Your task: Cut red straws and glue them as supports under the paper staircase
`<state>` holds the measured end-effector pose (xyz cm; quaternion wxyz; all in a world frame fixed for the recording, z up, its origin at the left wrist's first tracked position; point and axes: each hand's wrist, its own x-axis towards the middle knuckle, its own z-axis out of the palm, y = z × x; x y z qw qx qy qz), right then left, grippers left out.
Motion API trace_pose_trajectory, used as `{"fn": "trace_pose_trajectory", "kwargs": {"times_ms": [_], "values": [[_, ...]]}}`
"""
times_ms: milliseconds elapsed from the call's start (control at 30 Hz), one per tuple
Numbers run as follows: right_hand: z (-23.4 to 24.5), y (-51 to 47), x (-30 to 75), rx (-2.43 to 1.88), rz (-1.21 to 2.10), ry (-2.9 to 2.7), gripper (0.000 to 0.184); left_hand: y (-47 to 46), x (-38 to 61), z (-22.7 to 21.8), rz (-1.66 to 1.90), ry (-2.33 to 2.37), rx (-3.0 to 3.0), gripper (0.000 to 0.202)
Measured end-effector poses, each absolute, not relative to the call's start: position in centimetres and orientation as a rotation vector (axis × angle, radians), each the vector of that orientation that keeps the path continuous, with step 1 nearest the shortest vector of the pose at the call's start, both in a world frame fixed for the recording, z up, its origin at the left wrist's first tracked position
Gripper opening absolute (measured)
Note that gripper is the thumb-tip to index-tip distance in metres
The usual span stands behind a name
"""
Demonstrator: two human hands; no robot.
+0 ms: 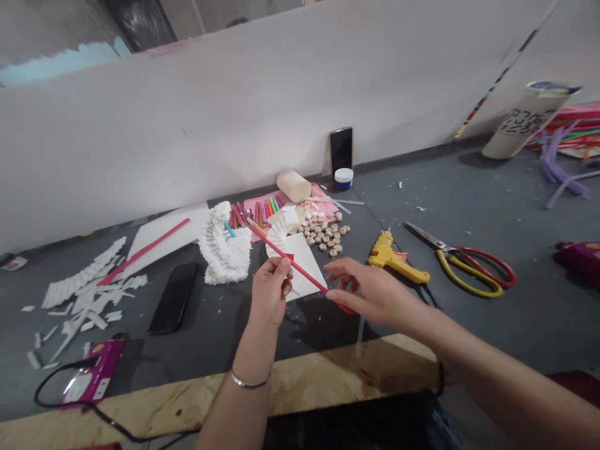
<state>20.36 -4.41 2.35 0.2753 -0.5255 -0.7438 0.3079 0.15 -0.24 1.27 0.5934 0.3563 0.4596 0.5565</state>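
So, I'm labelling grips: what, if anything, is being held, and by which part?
The left hand pinches a long, thin red strip near its middle; the right hand meets it near its lower end, though whether it grips is unclear.

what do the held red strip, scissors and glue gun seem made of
Red strip: perhaps paper or thin foam, matte, judging by its unshining colour.
Scissors: metal blades, grey with faint sheen; handles likely smooth plastic, brightly coloured.
Glue gun: probably moulded plastic, satin, evenly yellow.
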Motion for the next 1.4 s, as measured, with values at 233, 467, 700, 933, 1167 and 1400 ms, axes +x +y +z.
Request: {"fn": "trace_pose_trajectory", "kwargs": {"times_ms": [233,467,700,933,1167,1400], "values": [[0.1,-3.7,17.3,-1.387,0.762,-1.909,0.013,0.0,-0.1,0.7,1.365,1.066,0.814,0.042],[-1.3,-3.9,17.4,-1.273,0.431,-1.982,0.008,0.1,0.2,0.4,1.354,1.073,0.799,0.039],[-1.3,-4.0,17.4,-1.238,0.373,-1.981,0.008,0.1,0.3,0.4,1.360,1.053,0.775,0.039],[-1.1,-4.1,17.2,-1.265,0.588,-1.917,0.010,0.0,0.2,0.4,1.358,1.032,0.771,0.038],[-0.9,-4.2,17.2,-1.328,0.828,-1.846,0.015,-0.1,0.3,0.5,1.356,1.043,0.776,0.040],[-0.5,-4.1,17.2,-1.306,0.550,-1.842,0.013,0.3,-0.6,0.7,1.329,1.200,0.896,0.053]]}}
